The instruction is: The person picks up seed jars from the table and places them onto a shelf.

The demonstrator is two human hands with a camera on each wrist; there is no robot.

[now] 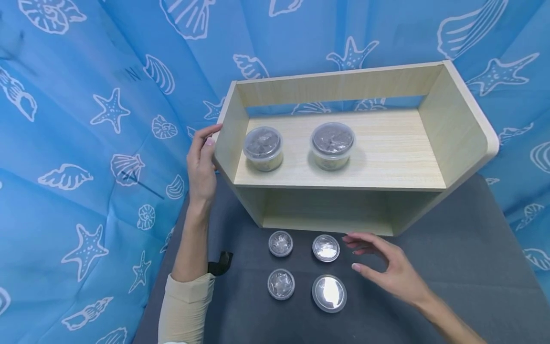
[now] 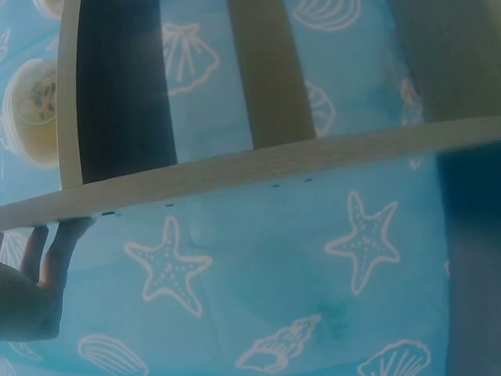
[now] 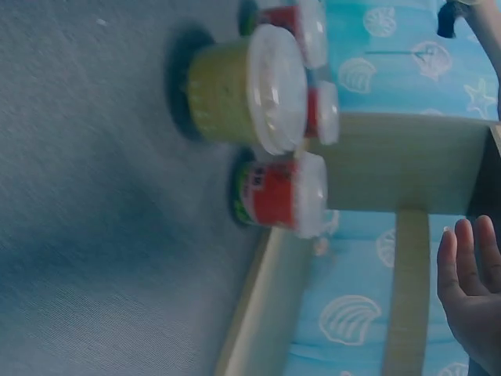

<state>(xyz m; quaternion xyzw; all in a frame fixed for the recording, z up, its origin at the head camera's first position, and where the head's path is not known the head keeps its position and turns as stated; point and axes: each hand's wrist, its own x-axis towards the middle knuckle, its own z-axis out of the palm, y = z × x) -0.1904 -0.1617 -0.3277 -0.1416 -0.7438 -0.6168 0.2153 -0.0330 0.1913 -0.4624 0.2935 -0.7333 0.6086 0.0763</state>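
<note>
My left hand [image 1: 202,169] touches the left side panel of a pale wooden two-tier shelf [image 1: 466,114] from outside. In the left wrist view its fingertips meet the panel. Over the table, my right hand [image 1: 388,267] is held with fingers apart, holding nothing. Nearest to it is a small lidded cup [image 1: 325,248]; a red-labelled cup [image 3: 270,192] shows in the right wrist view. Close by stands a larger yellowish tub [image 1: 329,293] with a clear lid. Two more small cups, the back one [image 1: 280,243] and the front one [image 1: 281,284], stand to the left.
On the shelf's upper board stand a left lidded tub [image 1: 263,148] and another lidded tub [image 1: 332,145]. The shelf rests on a dark grey tablecloth [image 1: 455,258]. A blue curtain [image 1: 129,95] with white shells hangs behind and at the sides. A black object [image 1: 221,263] sits by my left wrist.
</note>
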